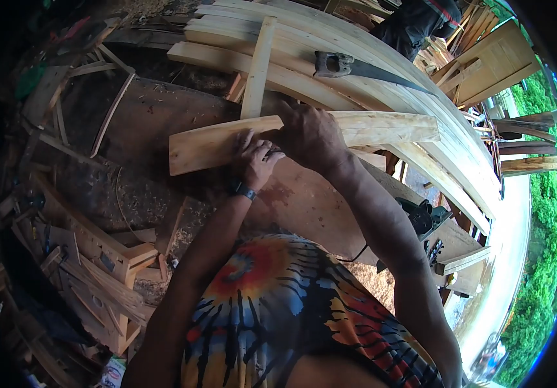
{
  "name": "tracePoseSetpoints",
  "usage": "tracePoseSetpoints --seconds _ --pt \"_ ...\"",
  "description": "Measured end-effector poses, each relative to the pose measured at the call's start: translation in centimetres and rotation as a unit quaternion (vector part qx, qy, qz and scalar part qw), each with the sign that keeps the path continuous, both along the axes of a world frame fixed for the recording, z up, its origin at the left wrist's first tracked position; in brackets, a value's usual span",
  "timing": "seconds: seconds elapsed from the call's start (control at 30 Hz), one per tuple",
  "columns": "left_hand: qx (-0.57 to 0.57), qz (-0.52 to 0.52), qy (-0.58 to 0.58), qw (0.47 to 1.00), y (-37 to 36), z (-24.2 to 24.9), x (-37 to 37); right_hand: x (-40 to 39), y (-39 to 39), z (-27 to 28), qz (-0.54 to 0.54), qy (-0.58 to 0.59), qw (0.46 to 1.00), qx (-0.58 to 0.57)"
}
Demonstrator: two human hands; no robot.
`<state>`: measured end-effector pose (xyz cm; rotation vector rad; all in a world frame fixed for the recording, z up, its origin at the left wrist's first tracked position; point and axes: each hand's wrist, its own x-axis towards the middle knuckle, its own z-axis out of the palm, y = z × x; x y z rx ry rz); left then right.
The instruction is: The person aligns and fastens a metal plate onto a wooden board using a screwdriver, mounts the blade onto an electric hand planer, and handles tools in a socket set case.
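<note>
A pale wooden board [201,147] lies crosswise in front of me, above a brown work surface [310,200]. My left hand [259,161] is at the near edge of this board, its fingers curled onto the wood. Close beside it, my right hand [314,136] is closed over the middle of the board and hides that part. A dark, blurred shape shows at its fingers, and I cannot make out what it is. A narrow wooden strip [259,68] runs away from the board at an angle, across the stacked planks.
Long planks [388,84] are stacked beyond the board, with a handsaw [362,68] lying on them. A dark power tool [424,220] rests at the right. Wooden frame pieces [113,265] stand at the left. Another person [417,26] is at the top right.
</note>
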<state>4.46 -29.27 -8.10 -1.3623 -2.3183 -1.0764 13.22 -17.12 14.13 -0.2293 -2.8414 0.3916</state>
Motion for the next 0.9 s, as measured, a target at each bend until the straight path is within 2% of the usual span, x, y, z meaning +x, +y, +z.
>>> tracePoseSetpoints --seconds 0.1,0.2,0.3,0.4,0.5,0.6,0.7,0.8,0.9 --pt "0.028 0.005 0.026 0.999 0.1 -0.1 -0.2 0.2 0.2 -0.4 0.109 0.098 0.989 -0.013" --pt "0.022 0.0 0.006 1.0 0.0 -0.1 0.0 0.0 -0.5 0.5 0.001 -0.089 0.996 -0.025" --pt "0.02 -0.004 0.002 1.0 0.2 -0.2 -0.2 -0.1 -0.5 -0.3 0.006 0.034 0.999 -0.03" --pt "0.047 0.002 0.016 0.999 0.3 -0.5 -0.2 -0.2 0.3 -0.1 0.099 0.06 0.992 -0.045" --pt "0.034 -0.01 -0.004 0.999 0.3 0.0 -0.1 -0.7 -0.4 1.1 -0.036 -0.058 0.998 0.015" --pt "0.028 -0.013 -0.007 1.0 0.3 0.4 -0.2 -0.6 0.0 0.3 0.027 0.075 0.997 0.001" --pt "0.039 0.004 0.017 0.999 0.3 -0.1 0.0 -0.7 0.4 0.2 0.045 0.017 0.998 0.049" --pt "0.025 0.008 0.019 0.999 0.3 -0.2 -0.1 -0.9 -0.3 1.1 -0.042 -0.047 0.997 0.043" --pt "0.025 0.008 0.011 1.0 0.4 -0.5 -0.2 -0.9 0.5 0.1 0.036 0.032 0.997 0.055"
